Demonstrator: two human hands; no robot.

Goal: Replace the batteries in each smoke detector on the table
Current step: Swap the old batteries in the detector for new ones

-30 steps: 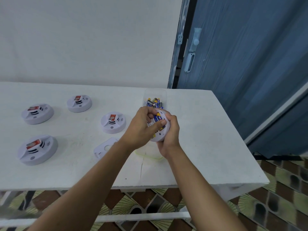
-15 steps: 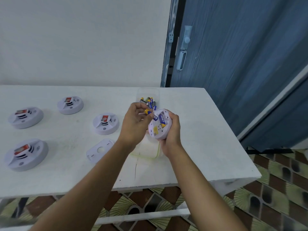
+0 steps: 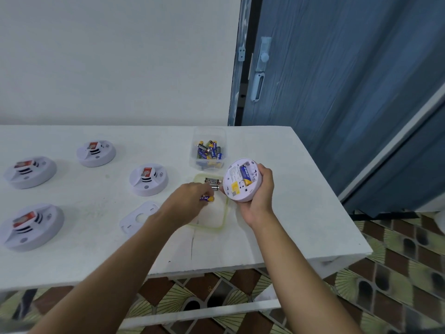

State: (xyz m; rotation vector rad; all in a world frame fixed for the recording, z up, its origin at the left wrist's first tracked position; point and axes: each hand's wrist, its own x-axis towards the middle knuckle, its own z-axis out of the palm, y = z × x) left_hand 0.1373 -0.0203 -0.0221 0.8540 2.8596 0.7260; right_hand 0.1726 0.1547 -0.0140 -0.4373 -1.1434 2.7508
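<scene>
Our left hand (image 3: pixel 189 201) had lowered from the detector (image 3: pixel 237 186), fingers (image 3: pixel 201 188) pinching a battery (image 3: pixel 207 198). Our right hand (image 3: pixel 262 196) gripped the detector.

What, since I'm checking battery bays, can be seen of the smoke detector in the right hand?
The smoke detector is a round white plastic disc, gripped above the table by the right hand, tilted with its underside toward the camera. One blue-and-yellow battery sits in the open bay, beside a printed label and a yellow sticker.
</scene>
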